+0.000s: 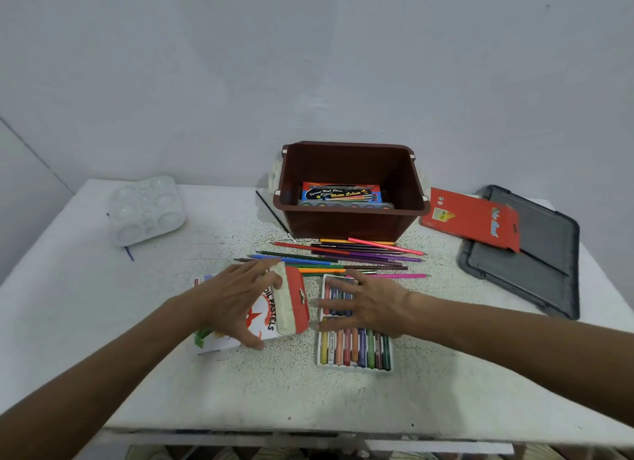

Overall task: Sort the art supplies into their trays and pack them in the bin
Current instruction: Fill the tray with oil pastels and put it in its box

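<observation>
My left hand (233, 298) grips the oil pastels box (278, 308), a white and red carton lying on the table with its open end facing right. My right hand (363, 305) hovers with spread fingers over the white tray of oil pastels (356, 349), covering its upper half; whether it touches the tray I cannot tell. Several loose colour pencils (343, 257) lie just beyond both hands. Behind them stands the brown bin (353, 219) with a water colour box (341, 193) inside.
A white paint palette (145, 209) sits far left with a thin brush (128, 253) under it. Another brush (274, 215) lies left of the bin. At right, a red pencil carton (473, 219) rests on the grey bin lid (535, 264). The table's front edge is near.
</observation>
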Action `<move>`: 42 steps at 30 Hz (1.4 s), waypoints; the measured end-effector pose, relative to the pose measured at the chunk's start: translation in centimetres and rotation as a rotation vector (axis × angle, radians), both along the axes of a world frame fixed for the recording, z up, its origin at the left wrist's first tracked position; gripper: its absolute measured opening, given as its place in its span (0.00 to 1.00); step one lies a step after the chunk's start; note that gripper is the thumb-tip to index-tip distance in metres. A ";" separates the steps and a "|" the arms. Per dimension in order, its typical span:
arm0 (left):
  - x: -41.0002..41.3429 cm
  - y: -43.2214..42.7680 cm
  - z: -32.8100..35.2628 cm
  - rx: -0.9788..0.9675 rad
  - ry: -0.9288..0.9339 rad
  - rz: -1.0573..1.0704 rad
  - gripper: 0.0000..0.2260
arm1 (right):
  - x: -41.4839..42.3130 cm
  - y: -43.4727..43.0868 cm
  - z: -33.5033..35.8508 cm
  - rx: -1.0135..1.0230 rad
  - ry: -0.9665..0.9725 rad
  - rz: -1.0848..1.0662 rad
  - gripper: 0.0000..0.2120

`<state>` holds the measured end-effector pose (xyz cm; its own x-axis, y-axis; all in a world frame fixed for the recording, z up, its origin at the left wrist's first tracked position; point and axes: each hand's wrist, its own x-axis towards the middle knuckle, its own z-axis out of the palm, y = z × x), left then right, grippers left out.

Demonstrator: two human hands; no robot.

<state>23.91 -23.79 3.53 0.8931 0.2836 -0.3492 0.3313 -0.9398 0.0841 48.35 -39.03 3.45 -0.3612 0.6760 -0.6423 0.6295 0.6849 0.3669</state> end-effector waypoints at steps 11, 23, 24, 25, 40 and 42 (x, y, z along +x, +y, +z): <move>0.3 -0.9 -0.5 -0.013 0.021 -0.024 0.50 | -0.1 -0.8 -0.6 -0.036 0.025 -0.012 0.65; 3.4 -2.3 -2.0 -0.038 0.001 -0.098 0.44 | 3.3 -3.6 -0.8 -0.080 0.191 -0.204 0.66; 3.6 -2.4 -2.1 -0.039 -0.003 -0.096 0.43 | 3.6 -3.8 -0.7 -0.083 0.207 -0.226 0.66; 3.8 -2.3 -2.2 -0.040 -0.007 -0.094 0.43 | 3.9 -4.0 -0.6 -0.087 0.220 -0.247 0.66; 5.8 -2.5 -2.8 -0.070 -0.016 -0.191 0.43 | 7.1 -5.8 0.6 0.023 0.331 -0.507 0.56; 6.1 -2.4 -2.8 -0.076 0.003 -0.184 0.43 | 7.2 -5.7 1.0 0.028 0.353 -0.535 0.54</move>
